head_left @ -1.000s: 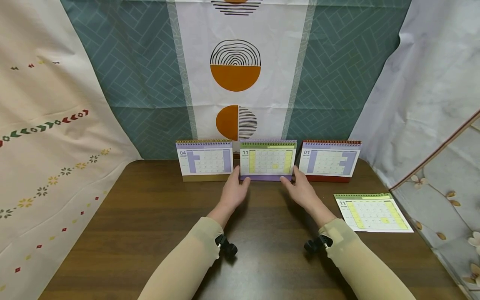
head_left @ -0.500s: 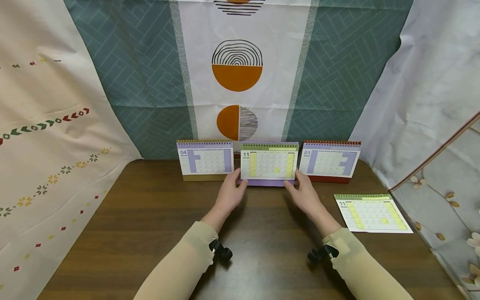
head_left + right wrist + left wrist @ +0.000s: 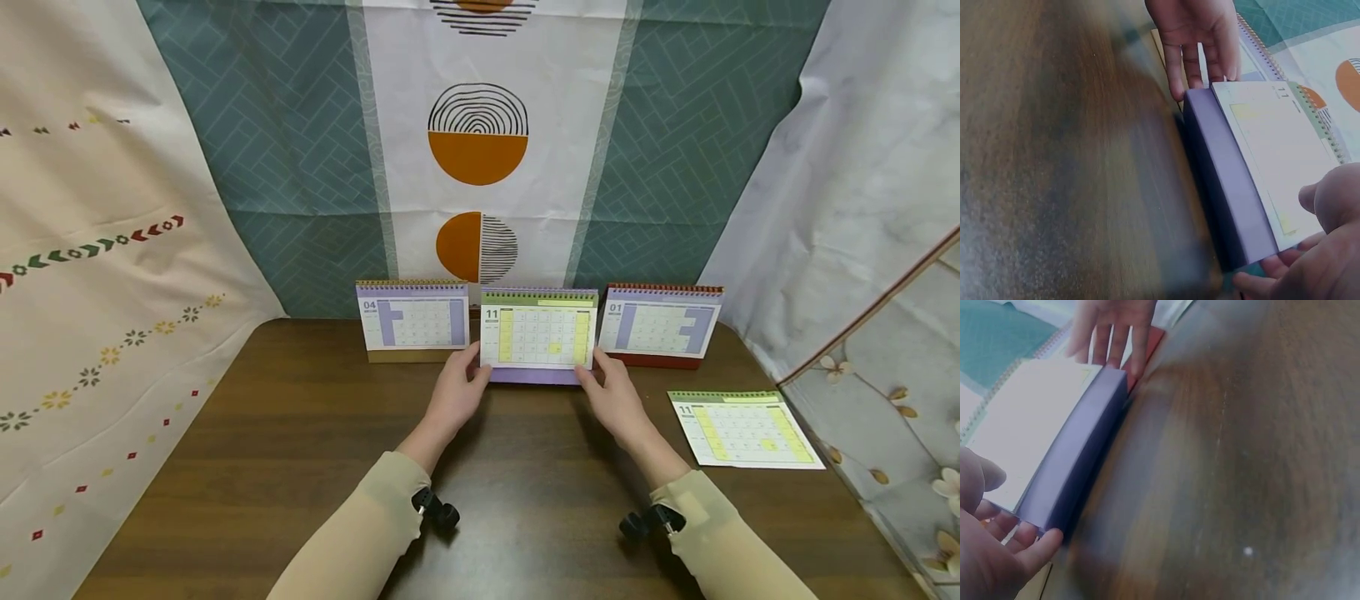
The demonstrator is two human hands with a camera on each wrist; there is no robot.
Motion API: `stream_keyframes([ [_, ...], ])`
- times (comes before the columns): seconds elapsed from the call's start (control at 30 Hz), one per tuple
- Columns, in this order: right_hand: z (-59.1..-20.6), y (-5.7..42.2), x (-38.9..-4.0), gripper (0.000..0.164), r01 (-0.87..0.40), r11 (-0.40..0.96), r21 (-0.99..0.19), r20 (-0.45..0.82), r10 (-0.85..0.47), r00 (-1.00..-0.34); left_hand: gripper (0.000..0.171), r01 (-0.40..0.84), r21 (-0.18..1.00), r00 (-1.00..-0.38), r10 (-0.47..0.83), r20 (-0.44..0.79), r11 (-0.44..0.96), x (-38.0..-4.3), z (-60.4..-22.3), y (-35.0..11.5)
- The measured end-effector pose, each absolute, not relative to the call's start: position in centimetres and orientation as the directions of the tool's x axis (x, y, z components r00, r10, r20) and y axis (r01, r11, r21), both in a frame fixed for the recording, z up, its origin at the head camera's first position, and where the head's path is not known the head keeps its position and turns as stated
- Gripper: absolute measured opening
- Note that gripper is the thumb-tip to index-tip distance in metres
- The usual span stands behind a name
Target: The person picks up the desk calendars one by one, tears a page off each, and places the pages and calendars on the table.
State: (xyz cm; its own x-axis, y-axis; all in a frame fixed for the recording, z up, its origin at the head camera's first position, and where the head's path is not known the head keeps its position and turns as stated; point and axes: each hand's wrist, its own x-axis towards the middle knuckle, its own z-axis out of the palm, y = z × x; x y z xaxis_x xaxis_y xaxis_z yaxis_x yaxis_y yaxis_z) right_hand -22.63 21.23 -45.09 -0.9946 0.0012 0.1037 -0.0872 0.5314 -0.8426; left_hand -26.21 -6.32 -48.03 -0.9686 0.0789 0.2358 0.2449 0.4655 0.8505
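Observation:
Between my two hands stands a purple-based desk calendar (image 3: 536, 337) with a green-headed "11" page and yellow columns. My left hand (image 3: 456, 387) holds its left edge, thumb over the front and fingers at the side. At the opposite edge my right hand (image 3: 618, 400) grips it in the same way. The left wrist view shows the purple base (image 3: 1079, 450) between both hands, with a dark gap or shadow under its front edge. In the right wrist view the "11" page (image 3: 1272, 144) lies on the sloping front, thumb close above it.
A gold-based "04" calendar (image 3: 412, 321) stands to the left, a red-based "01" calendar (image 3: 660, 325) to the right. A loose "11" calendar sheet (image 3: 742, 429) lies at the right of the brown table (image 3: 300, 467). Patterned cloth (image 3: 300, 167) hangs behind.
The middle calendar has come forward, toward me, with both hands on its edges. It now sits in front of the line of the side calendars, which stay in place.

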Motion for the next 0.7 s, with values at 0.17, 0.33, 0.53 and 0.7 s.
stream_keyframes([
  [0.17,-45.1,21.2,-22.4,0.049,-0.116,0.51,-0.852,0.134,-0.001,-0.991,0.057,0.195,0.892,-0.981,0.068,0.183,0.407,-25.0,-46.5,-6.1],
  [0.33,-45.1,21.1,-22.3,0.052,-0.104,0.503,-0.858,0.129,0.014,-0.992,0.053,0.182,0.908,-0.983,0.044,0.179,0.378,-24.6,-46.4,-6.1],
  [0.53,-45.2,21.2,-22.0,0.055,-0.057,0.505,-0.861,0.095,0.05,-0.994,0.044,0.181,0.902,-0.982,0.025,0.186,0.393,-24.0,-46.4,-6.3],
  [0.7,-45.1,21.4,-21.6,0.057,-0.047,0.504,-0.863,0.093,0.066,-0.993,0.044,0.199,0.897,-0.979,0.044,0.197,0.395,-23.4,-46.1,-6.5],
])
